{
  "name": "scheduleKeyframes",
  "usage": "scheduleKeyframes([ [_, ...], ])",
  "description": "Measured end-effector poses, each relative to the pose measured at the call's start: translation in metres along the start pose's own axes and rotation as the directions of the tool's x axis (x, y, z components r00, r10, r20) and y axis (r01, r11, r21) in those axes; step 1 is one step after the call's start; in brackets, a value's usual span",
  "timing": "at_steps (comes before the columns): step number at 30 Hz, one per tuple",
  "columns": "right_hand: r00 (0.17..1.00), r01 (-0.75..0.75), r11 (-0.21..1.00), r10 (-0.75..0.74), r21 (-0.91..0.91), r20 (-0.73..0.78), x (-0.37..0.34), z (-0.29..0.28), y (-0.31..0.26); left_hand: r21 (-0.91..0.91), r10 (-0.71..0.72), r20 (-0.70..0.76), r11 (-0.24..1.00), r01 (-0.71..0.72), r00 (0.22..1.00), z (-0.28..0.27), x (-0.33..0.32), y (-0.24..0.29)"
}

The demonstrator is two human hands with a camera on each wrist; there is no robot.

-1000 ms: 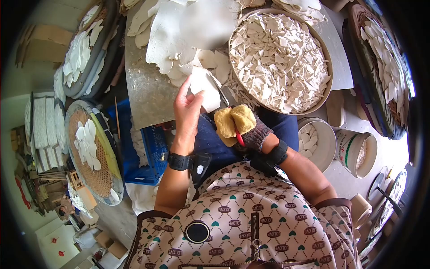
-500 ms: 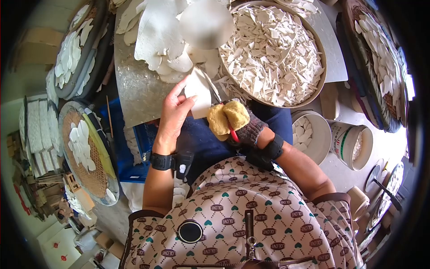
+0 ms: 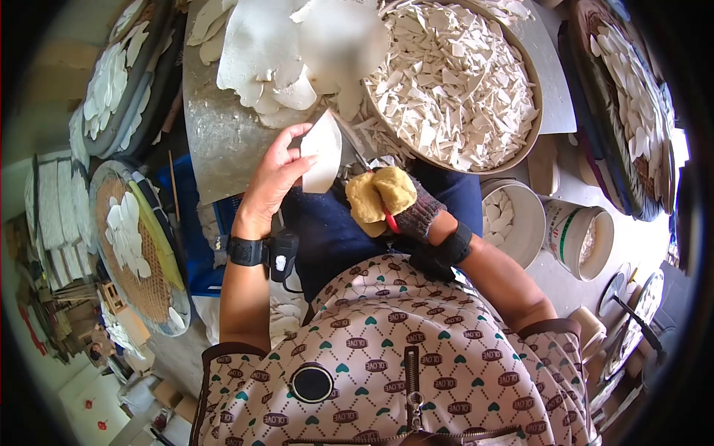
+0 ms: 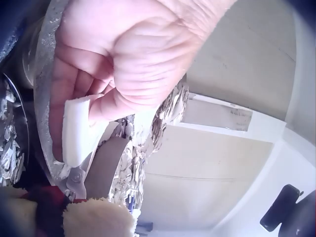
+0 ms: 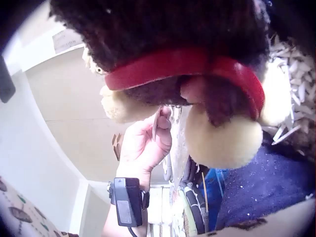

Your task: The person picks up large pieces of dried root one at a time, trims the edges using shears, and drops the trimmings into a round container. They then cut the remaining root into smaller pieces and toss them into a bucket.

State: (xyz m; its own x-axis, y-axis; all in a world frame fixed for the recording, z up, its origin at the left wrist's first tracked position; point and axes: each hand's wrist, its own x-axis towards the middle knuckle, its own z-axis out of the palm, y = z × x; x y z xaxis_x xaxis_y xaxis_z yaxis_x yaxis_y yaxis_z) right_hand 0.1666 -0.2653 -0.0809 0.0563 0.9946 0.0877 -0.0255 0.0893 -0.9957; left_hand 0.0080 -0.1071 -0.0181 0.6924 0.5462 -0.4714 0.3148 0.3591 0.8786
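A thin white piece [image 3: 321, 154] is pinched upright between the thumb and fingers of my left hand [image 3: 274, 182]; in the left wrist view the same piece [image 4: 76, 133] is seen nearly edge-on. Scissors [image 3: 362, 159] lie just right of it, and their pivot [image 4: 75, 177] shows below the piece in the left wrist view. My right hand [image 3: 422, 210], in a dark knitted glove, grips their red handle [image 5: 163, 64], which has yellow padding [image 3: 381, 196] around it. The padding hides most of the right fingers. Whether the blades touch the piece I cannot tell.
A round tray [image 3: 537, 97] heaped with white fragments stands at the table's right. White sheets [image 3: 256, 52] lie piled on the metal table [image 3: 216, 141]. A blue crate [image 3: 202, 256] is below left; two buckets [image 3: 529, 238] [image 3: 579, 241] stand at lower right.
My left hand has drawn the white piece left, a little away from the scissors, and tilted it. The right hand keeps its grip on the scissors. The head view has shifted slightly.
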Motion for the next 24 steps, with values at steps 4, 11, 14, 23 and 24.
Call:
scheduleKeyframes([
  [4, 0.997, 0.023, 0.989, -0.032, 0.148, 0.064, -0.006, -0.007, 0.002, -0.014, 0.030, 0.023, 0.999, -0.030, 0.999, -0.002, -0.002, 0.007],
  [11, 0.988, 0.093, 0.992, -0.082, -0.083, 0.128, -0.008, -0.013, 0.011, -0.122, 0.048, 0.006, 0.991, -0.047, 0.999, -0.001, -0.006, 0.008],
  [14, 0.997, -0.013, 0.997, 0.007, 0.073, 0.083, -0.012, -0.007, 0.003, 0.116, 0.034, 0.082, 0.992, -0.043, 0.996, -0.002, -0.009, 0.005],
  [23, 0.955, -0.265, 0.938, 0.222, 0.225, 0.199, -0.017, 0.006, -0.006, -0.161, 0.274, -0.603, 0.878, -0.451, 0.749, 0.009, -0.004, -0.024],
  [24, 0.969, -0.149, 0.989, 0.148, -0.011, 0.196, -0.014, 0.005, -0.011, -0.158, 0.279, -0.607, 0.876, -0.456, 0.744, 0.011, -0.005, -0.022],
])
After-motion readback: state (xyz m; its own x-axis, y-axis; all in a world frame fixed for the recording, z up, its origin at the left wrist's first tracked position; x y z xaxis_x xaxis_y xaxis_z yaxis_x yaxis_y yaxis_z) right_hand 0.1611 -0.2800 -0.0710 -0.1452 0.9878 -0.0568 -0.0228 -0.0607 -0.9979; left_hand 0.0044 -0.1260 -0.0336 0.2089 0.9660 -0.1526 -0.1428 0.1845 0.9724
